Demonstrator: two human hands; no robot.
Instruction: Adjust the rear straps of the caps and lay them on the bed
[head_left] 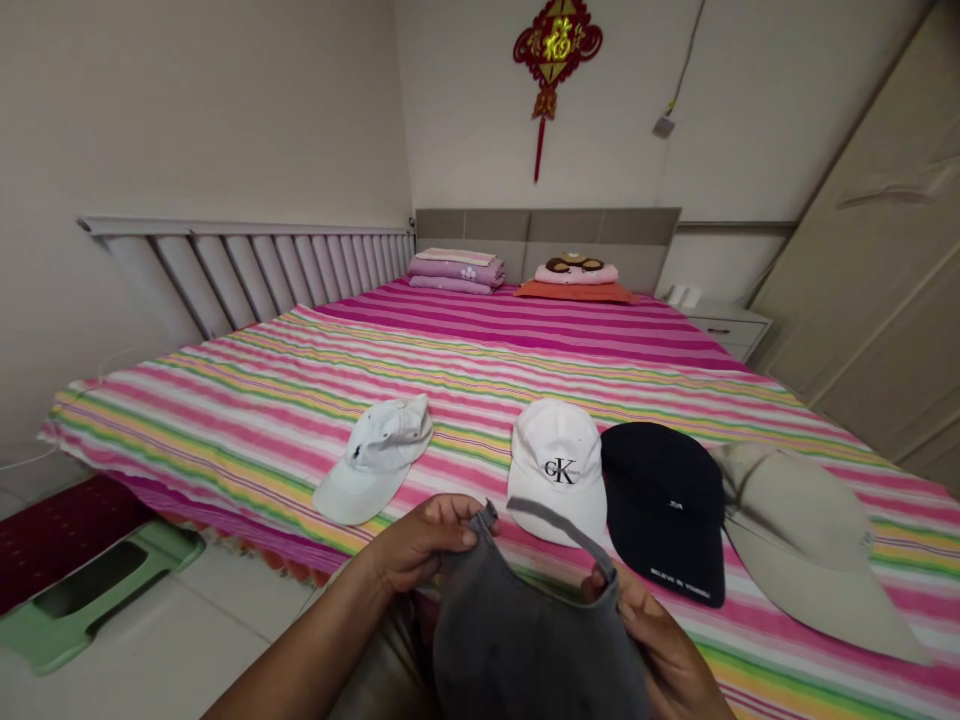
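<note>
A dark grey baseball cap point(536, 640) is held low in front of me, its back opening toward the bed and its strap unfastened. My left hand point(424, 540) pinches the cap's left back edge beside the small buckle. On the opposite side, my right hand point(649, 630) grips the edge where the loose strap begins. Beyond it lie a white cap point(559, 460) with black CK letters and a black cap point(664, 505) touching it. A beige cap point(810, 550) rests against the black one at the right. Apart on the left is a pale cap point(379, 455) with a small dark logo.
The caps lie on a striped bedspread point(255, 390). Folded purple bedding point(457, 270) and a pink and orange stack point(576, 280) sit by the headboard point(487, 225). A green stool point(105, 590) stands on the floor at left; a white nightstand point(727, 325) is at far right.
</note>
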